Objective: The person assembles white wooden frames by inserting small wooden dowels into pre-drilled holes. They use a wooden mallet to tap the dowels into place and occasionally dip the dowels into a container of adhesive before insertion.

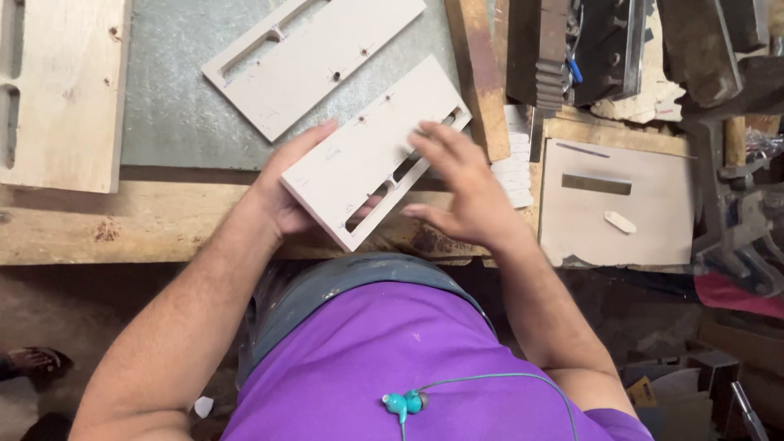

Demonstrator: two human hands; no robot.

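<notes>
Left hand is gripping the pale slotted wooden board by its lower-left end, tilted over the workbench edge, while the right hand, fingers spread, is resting on its slotted edge; board judged stiff, light, best held by its edges.

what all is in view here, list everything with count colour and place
slotted board: 1, off-white, held above the bench edge
second slotted board: 1, off-white, flat on the grey sheet behind
grey sheet: 1, grey, bench top
plywood panel: 1, pale wood, far left
workbench: 1, worn brown wood, front edge
board with a rectangular slot: 1, beige, right
earphones: 1 pair, teal, on the purple shirt
left hand: 1, holds the board's lower left end
right hand: 1, blurred, open fingers at the board's right side
</notes>
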